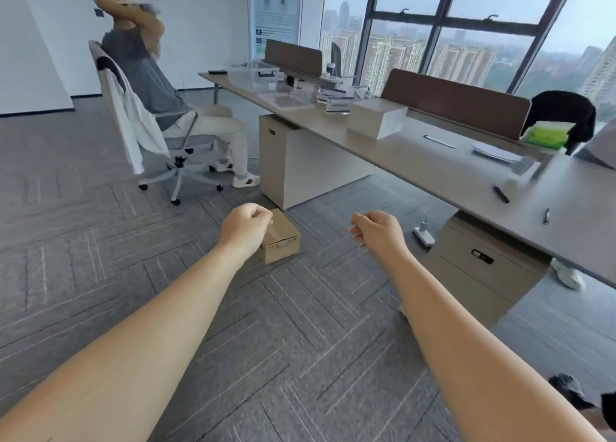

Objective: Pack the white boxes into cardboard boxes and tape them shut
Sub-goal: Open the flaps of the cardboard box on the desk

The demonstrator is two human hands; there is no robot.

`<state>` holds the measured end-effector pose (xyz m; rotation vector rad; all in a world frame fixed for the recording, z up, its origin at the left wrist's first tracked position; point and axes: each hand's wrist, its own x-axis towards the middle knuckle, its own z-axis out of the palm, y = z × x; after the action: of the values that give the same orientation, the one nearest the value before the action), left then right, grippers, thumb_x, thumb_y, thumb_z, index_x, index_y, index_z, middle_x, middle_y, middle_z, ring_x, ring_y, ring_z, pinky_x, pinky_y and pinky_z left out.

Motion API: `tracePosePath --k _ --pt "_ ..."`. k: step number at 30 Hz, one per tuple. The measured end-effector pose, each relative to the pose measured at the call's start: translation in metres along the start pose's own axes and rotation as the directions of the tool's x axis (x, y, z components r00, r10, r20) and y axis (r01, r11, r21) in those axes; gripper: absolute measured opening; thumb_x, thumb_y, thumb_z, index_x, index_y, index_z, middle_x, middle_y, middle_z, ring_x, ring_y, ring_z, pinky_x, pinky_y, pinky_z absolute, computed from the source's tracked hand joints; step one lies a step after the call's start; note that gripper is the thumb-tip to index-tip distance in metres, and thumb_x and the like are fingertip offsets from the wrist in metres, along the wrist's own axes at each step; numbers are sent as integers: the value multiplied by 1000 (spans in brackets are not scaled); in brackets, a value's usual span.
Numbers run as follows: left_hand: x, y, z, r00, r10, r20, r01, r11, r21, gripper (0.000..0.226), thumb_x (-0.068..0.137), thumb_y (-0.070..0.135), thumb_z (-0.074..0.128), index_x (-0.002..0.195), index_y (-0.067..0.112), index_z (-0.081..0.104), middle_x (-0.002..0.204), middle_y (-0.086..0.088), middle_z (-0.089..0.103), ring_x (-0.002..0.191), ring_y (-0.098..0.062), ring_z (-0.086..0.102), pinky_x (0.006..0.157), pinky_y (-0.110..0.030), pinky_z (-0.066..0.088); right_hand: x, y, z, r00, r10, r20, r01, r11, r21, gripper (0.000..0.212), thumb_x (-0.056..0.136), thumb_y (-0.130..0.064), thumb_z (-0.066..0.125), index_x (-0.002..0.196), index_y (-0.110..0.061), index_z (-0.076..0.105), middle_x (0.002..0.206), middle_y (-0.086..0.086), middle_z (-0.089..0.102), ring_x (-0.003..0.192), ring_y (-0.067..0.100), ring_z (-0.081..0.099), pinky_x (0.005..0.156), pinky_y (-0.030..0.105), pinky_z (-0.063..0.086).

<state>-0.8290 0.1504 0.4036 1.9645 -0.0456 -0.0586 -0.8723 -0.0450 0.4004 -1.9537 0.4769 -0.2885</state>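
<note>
From the head camera I see both my bare arms stretched out over the grey patterned carpet (100, 258). My left hand (245, 228) has its fingers curled loosely inward and hangs in front of the small brown cardboard box (281, 241), covering its near left corner; I cannot tell whether the fingers touch the box or pinch anything. My right hand (376, 230) is also curled, thumb against the forefinger, in the air well to the right of the box, with nothing visible in it.

The cardboard box sits on the carpet with its flaps down and a strip of clear tape (276, 233) along the top seam. It lies just in front of the beige drawer cabinet (293, 161) under the long pale bench (443, 171).

On the bench stands a large white rectangular box (376, 118), near the brown divider panel (456, 101). Further right along the bench lie a black marker pen (501, 194) and a green and white packet (546, 134). A white power strip (424, 235) lies on the floor beside a second drawer cabinet (483, 268).

At the far left a seated person (146, 74) in a grey shirt leans back in a white office chair (133, 131), arms raised to the head. Tall windows (466, 24) show city towers.
</note>
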Motion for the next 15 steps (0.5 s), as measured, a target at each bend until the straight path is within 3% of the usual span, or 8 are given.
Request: tracePosePath --k 4,9,15 --pt "69 -11 23 999 -31 22 31 999 16 23 93 18 44 74 22 55 80 9 59 96 -21 58 93 -40 46 68 9 13 1000 16 9 -15 1000 -17 22 94 -22 48 81 -9 59 71 1 59 76 21 54 74 32 43" --pt "185 -16 43 997 -62 38 62 998 21 24 94 19 43 73 24 55 82 7 60 94 -22 58 92 -40 48 177 3 43 999 38 4 -38 999 -31 30 92 -20 48 95 7 63 75 5 60 76 21 53 73 32 43" --pt "315 -2 44 996 -89 25 88 996 21 18 95 19 43 85 19 58 91 2 62 93 -20 57 90 -37 47 304 -28 79 1000 30 2 -30 999 -23 19 92 -22 49 81 -9 58 73 4 59 74 21 52 71 31 42"
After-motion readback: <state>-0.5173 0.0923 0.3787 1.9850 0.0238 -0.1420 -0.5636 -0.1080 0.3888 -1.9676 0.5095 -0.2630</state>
